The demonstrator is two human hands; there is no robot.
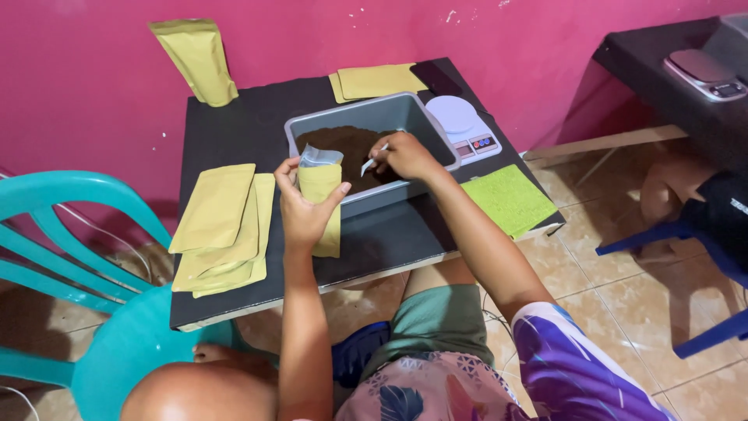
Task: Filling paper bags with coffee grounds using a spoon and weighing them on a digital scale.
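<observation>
Two hands over black table [234, 125] by pink wall [93, 93] — left fingers [290, 173] grasping pouch [321, 204], right fingers [383, 160] pinching spoon [372, 161].

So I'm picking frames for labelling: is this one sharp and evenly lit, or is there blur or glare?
Head view: evenly lit, soft shadows; left hand holding the open yellow paper pouch looks sharp; right hand over the grey plastic tub slightly soft; edges bend from wide-angle distortion.

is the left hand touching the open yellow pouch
Touching. The head view shows the left hand wrapped around the open yellow pouch, thumb across its front and fingers behind it, holding it upright at the grey tub's near edge.
</observation>
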